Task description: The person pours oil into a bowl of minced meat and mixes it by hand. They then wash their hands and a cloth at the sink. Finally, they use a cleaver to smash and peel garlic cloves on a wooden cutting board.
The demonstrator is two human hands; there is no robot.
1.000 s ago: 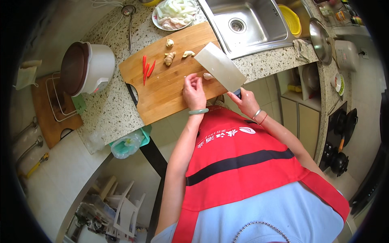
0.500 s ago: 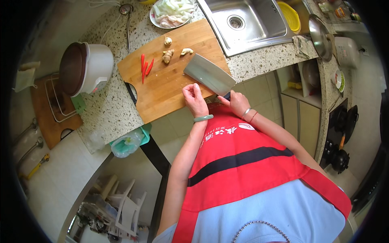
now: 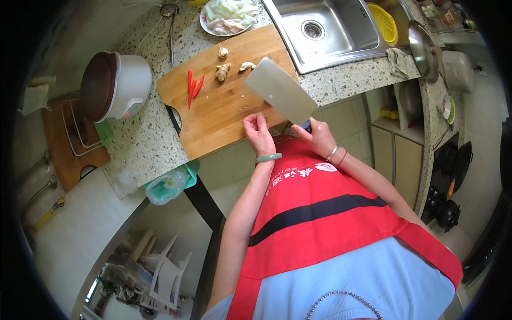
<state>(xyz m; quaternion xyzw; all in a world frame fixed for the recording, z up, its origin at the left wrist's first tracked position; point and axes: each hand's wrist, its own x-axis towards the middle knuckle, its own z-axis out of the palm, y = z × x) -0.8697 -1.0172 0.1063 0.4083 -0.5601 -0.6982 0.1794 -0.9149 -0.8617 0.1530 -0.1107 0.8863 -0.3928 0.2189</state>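
Note:
My right hand is closed round the dark handle of a broad cleaver. Its blade slants up and left over the right part of the wooden cutting board. At the board's near edge my left hand is closed, fingers curled in; whatever it may hold is hidden. Red chillies lie on the board's left. Farther back are a garlic bulb, a knob of ginger and a smaller piece of ginger, near the blade's tip. Tiny pale bits dot the wood by the blade.
Behind the board stands a plate of pale sliced food. A steel sink is at the back right, with a yellow basket beside it. To the left sits a rice cooker. A bag-lined green bin hangs below the counter edge.
The cleaver has risen and turned so its blade face shows paler and broader. My right hand has shifted slightly right with it. My left hand has barely moved.

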